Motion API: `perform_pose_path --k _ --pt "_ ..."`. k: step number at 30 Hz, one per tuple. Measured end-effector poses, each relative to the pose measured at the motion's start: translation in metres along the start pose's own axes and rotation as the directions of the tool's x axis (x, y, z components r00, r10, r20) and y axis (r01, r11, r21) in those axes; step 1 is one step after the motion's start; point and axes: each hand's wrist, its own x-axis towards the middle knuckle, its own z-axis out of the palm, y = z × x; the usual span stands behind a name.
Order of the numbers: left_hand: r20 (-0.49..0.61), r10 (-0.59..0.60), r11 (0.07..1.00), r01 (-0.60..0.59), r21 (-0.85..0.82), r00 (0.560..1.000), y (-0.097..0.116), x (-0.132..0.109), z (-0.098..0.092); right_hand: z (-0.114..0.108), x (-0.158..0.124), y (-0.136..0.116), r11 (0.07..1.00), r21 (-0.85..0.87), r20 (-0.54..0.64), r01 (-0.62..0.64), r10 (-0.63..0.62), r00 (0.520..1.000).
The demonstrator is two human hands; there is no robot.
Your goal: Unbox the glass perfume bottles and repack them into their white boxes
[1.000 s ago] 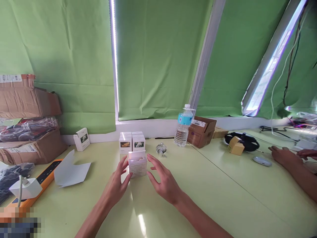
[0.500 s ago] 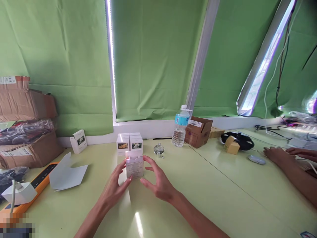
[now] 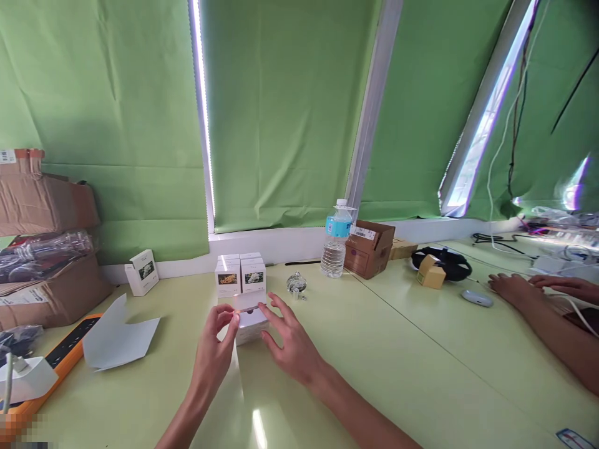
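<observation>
A small white box (image 3: 251,327) stands on the pale green table (image 3: 374,368), its top flap raised. My left hand (image 3: 216,346) is at the box's left, thumb and fingers pinched on the edge of the flap. My right hand (image 3: 291,349) has its fingers apart; the fingertips are at the right side of the flap and it grips nothing. Just behind stand white boxes with flower pictures, one with a yellow picture (image 3: 228,279) and one with a white flower (image 3: 253,278). A small glass object (image 3: 296,284) sits to their right.
Farther right are a water bottle (image 3: 335,243), a brown carton (image 3: 369,249), a black strap (image 3: 452,265) and a mouse (image 3: 477,298). Another person's hands (image 3: 515,290) rest at the far right. A folded paper (image 3: 119,340), power strip (image 3: 65,362) and another white box (image 3: 142,273) lie left.
The box's top flap has tipped, and my left hand has closed on its edge. My right fingers have come nearer the flap. The view has shifted slightly.
</observation>
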Motion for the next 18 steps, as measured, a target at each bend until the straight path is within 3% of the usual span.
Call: perform_pose_path --k 3,8,11,14,18 --pt "-0.038 -0.019 1.0 0.02 0.024 0.999 0.001 -0.002 0.003 0.002 -0.001 0.0 1.0 0.007 0.037 0.012 -0.013 0.999" --pt "0.03 0.028 0.996 -0.031 0.084 0.999 0.002 -0.001 0.002 0.001 0.0 -0.008 0.973 0.23 -0.11 -0.03 0.056 0.992" --pt "0.037 0.077 0.99 -0.081 0.12 0.996 0.0 -0.001 -0.001 0.001 0.002 -0.005 0.99 0.139 -0.123 0.009 0.008 0.992" --pt "0.135 0.141 0.977 -0.16 0.14 0.981 -0.002 -0.003 -0.006 0.003 0.003 0.001 0.998 0.023 -0.131 0.066 -0.062 0.989" --pt "0.213 0.154 0.968 -0.191 0.165 0.965 0.003 -0.007 -0.008 0.007 0.001 0.004 0.998 -0.002 -0.175 0.063 -0.063 0.982"
